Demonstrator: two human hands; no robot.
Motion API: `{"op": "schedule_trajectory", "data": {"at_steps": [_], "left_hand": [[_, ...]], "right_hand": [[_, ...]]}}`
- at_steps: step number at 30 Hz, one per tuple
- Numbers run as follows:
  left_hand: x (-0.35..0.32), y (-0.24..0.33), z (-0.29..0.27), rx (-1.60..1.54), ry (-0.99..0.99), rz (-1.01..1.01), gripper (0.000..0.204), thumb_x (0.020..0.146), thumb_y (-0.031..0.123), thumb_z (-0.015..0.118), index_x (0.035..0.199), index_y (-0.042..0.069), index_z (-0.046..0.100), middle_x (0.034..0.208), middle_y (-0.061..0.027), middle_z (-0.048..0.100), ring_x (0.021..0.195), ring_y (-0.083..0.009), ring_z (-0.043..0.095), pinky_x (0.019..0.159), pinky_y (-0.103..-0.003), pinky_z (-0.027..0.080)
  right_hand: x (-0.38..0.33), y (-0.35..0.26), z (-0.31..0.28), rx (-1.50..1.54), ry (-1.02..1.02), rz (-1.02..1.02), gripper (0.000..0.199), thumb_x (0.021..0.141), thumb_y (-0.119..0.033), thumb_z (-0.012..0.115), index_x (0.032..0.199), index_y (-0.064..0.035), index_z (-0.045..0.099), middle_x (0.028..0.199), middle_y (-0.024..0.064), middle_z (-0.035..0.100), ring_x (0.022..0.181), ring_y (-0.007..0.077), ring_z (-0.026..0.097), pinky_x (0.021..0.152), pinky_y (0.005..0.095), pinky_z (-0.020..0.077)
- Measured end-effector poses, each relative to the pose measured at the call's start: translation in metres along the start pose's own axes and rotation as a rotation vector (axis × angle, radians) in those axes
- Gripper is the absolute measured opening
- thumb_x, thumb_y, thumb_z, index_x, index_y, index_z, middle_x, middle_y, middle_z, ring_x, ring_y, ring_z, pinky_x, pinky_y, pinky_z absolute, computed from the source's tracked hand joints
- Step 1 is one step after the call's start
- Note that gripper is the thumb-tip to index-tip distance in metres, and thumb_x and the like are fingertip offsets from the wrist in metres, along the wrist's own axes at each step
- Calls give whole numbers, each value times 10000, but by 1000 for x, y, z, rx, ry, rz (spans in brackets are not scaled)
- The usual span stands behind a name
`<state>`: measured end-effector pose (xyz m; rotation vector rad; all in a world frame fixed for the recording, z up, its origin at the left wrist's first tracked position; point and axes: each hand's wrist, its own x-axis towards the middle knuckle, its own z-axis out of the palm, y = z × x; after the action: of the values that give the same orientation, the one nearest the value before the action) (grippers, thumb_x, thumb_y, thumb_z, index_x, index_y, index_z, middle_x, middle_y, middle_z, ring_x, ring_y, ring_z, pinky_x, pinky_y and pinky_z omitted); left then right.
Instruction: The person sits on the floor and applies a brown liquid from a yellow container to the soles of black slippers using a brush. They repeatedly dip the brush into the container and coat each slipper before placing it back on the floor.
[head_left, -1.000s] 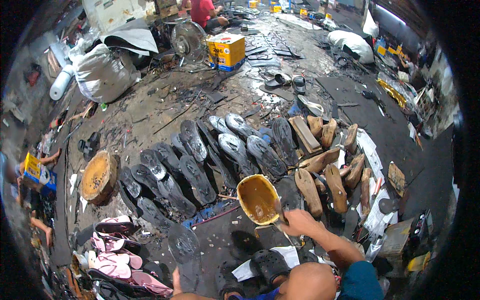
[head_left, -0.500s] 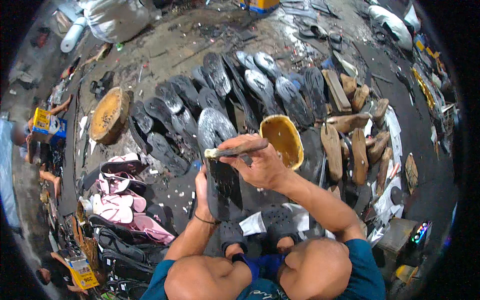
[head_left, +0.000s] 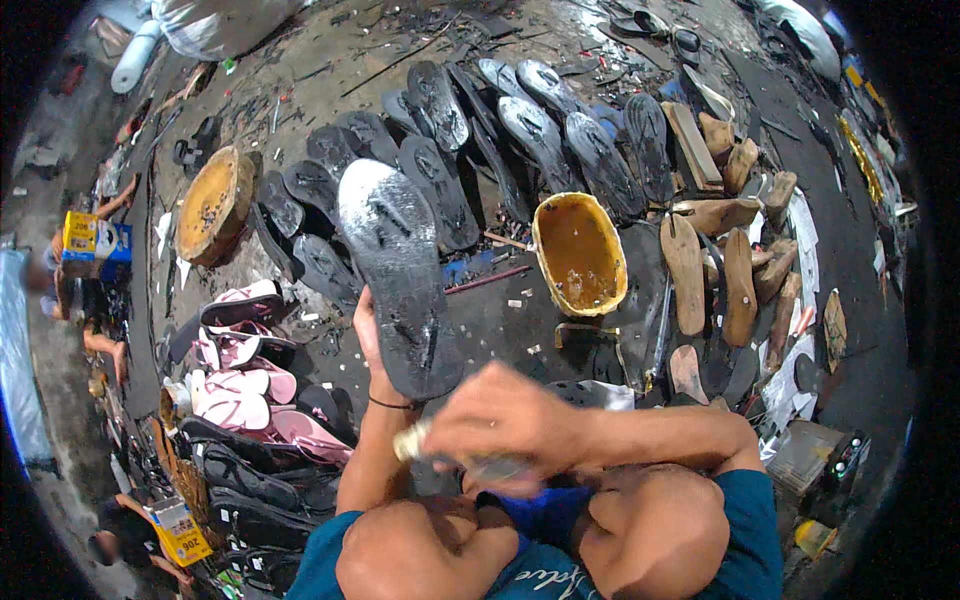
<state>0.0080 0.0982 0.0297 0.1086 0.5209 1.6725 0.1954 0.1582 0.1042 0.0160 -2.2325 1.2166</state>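
Note:
A black sandal sole (head_left: 395,270) is held up with its broad, wet-looking glossy end away from me. My left hand (head_left: 368,335) is closed on it, with fingers mostly hidden behind the sole. My right hand (head_left: 510,415), blurred by motion, is closed around a brush (head_left: 411,441) whose pale tip points left, just below the sole's near end and apart from it. Beyond my right hand stands a yellow-rimmed tub (head_left: 620,285) holding amber liquid. Several black soles (head_left: 435,190) lie in rows behind the held one.
Wooden foot forms (head_left: 684,275) lie at the right. At the left are pink sandals (head_left: 235,405), black sandals (head_left: 245,485) and a round wooden block (head_left: 212,215). My dark clogs are partly hidden. Another person's bare foot (head_left: 108,350) shows at the far left.
My right hand has drawn the brush off the sole and down toward me. The sole has shifted left, and its far end looks shinier. The view has tilted slightly.

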Motion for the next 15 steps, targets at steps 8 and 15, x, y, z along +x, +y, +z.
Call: {"op": "schedule_trajectory", "data": {"at_steps": [8, 15], "left_hand": [[12, -7, 20, 144, 311, -53, 418, 1071, 363, 438, 1196, 43, 676, 1101, -121, 728, 991, -244, 709, 911, -388, 574], [11, -15, 45, 386, 526, -45, 469, 1075, 370, 392, 1319, 37, 613, 1139, -154, 717, 1030, -283, 709, 958, -444, 568]], "right_hand": [[1, 0, -3, -238, 77, -134, 338, 814, -192, 679, 1149, -148, 684, 958, 25, 645, 887, 215, 637, 793, 384, 489], [23, 17, -32, -218, 246, -8, 347, 785, -160, 683, 1132, -157, 695, 951, 42, 654, 864, 251, 617, 729, 420, 454]]}}
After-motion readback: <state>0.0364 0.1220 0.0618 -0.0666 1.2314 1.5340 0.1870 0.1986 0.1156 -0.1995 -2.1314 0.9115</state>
